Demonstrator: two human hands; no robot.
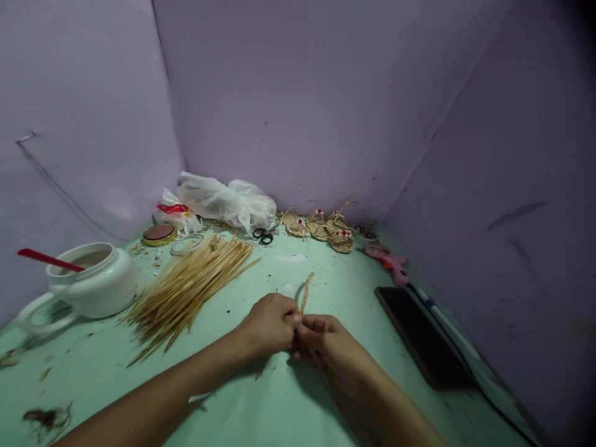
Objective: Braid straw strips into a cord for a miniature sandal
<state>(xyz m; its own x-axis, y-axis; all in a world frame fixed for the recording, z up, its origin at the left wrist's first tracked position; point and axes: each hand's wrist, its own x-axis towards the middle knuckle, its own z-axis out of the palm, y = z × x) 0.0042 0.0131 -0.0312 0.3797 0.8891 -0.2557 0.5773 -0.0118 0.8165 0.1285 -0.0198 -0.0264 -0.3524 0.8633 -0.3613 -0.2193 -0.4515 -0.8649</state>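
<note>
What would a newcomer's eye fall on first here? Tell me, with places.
Probably the fan of straw-coloured strips, left of centre on the green table, beside the white pot. Next, the left hand and right hand, meeting near the centre, both holding a thin strip whose tip sticks out beyond them. At the back, the white plastic bag stands out before the purple wall.

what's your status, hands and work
Left hand and right hand gripping thin tan fibrous strip. Far end poking free. Long straw-coloured stalk bundle left, apart from hands.
</note>
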